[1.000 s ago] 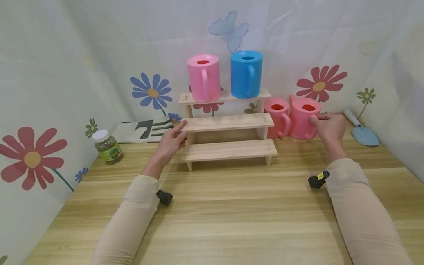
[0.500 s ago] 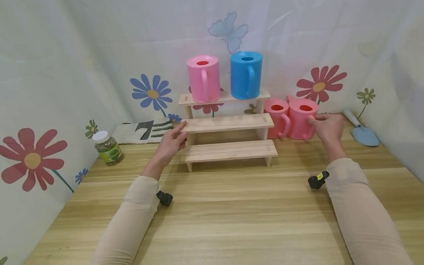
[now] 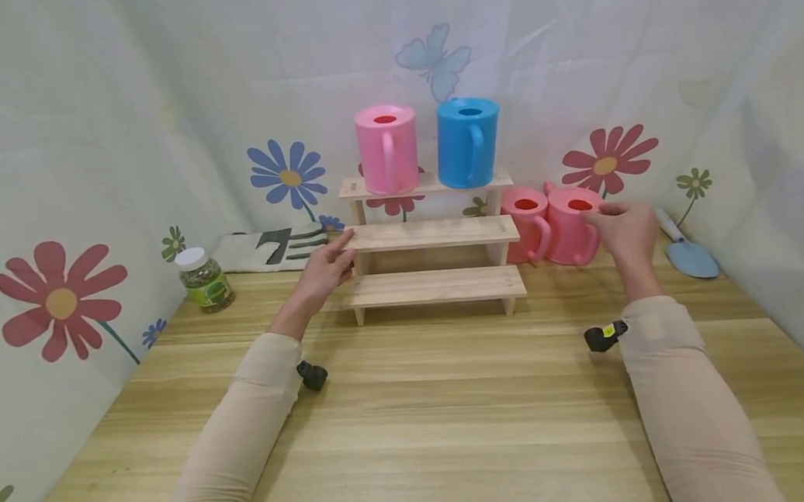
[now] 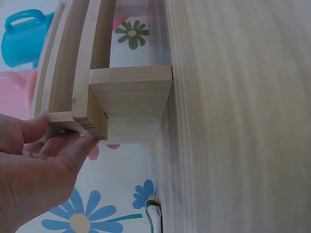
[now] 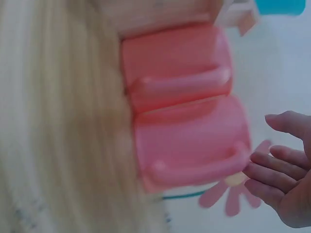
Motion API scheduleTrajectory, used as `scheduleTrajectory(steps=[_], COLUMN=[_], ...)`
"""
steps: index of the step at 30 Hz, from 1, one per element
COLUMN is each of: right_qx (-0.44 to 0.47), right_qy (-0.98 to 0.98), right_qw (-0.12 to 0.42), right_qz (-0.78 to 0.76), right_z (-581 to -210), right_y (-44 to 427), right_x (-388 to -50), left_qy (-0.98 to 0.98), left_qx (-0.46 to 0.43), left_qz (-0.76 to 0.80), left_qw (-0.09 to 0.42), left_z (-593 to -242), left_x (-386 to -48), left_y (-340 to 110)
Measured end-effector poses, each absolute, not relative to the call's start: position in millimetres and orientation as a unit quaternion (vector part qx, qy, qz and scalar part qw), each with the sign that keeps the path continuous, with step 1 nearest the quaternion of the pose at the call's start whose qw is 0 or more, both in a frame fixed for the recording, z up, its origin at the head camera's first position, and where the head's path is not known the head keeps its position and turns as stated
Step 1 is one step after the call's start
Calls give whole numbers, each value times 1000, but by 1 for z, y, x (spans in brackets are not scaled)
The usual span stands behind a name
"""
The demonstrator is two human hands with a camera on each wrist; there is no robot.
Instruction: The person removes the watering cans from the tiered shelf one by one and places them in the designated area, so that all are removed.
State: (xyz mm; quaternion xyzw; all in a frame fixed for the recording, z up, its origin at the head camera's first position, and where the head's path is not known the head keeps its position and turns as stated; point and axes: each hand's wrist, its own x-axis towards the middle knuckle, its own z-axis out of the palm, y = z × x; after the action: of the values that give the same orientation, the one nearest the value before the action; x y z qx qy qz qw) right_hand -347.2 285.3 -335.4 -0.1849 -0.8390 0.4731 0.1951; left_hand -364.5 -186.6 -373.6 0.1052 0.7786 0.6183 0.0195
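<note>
At the left end of the three-step wooden stand [image 3: 436, 233], the left hand [image 3: 321, 275] grips the middle step; in the left wrist view this hand [image 4: 41, 177] has its thumb and fingers on either side of the wood. The right hand [image 3: 628, 237] is beside the right-hand coral pink watering can [image 3: 567, 232]. Its fingers are loose and spread in the right wrist view, where the hand [image 5: 289, 170] holds nothing. Another coral pink can [image 3: 521, 231] stands against the stand's right side. A pink can [image 3: 402, 146] and a blue can [image 3: 456, 144] are on the top step.
On the table [image 3: 456, 418], a white-lidded jar [image 3: 208, 286] and a pair of gloves [image 3: 241, 253] lie to the left of the stand. A small blue trowel [image 3: 693, 258] is at the far right, by the flowered backdrop.
The right-hand coral can has shifted slightly left, against its neighbour. The right hand has let go of its handle and risen a little. The left hand has stayed put.
</note>
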Motion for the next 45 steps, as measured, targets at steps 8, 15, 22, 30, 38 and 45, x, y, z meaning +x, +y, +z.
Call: scheduleTrajectory(steps=[8, 15, 22, 30, 38, 45], right_qx=[-101, 13, 58, 28, -39, -59], right_qy=[-820, -770, -781, -778, -757, -735], right_qw=[255, 280, 280, 280, 246, 211], right_qz=[502, 573, 555, 562, 604, 641], right_z=[-293, -276, -252, -235, -225, -226], right_y=[246, 206, 164, 135, 125, 130], right_x=[-326, -319, -347, -372, -384, -378], left_qy=[777, 775, 772, 767, 768, 771], left_qx=[111, 114, 101, 102, 102, 104], left_qz=[619, 621, 628, 632, 631, 627], left_qw=[15, 18, 19, 31, 33, 33], left_z=[-371, -372, -370, -372, -370, -373], left_x=[-364, -366, -365, -363, -363, -363], left_y=[-187, -187, -188, -188, -188, -188])
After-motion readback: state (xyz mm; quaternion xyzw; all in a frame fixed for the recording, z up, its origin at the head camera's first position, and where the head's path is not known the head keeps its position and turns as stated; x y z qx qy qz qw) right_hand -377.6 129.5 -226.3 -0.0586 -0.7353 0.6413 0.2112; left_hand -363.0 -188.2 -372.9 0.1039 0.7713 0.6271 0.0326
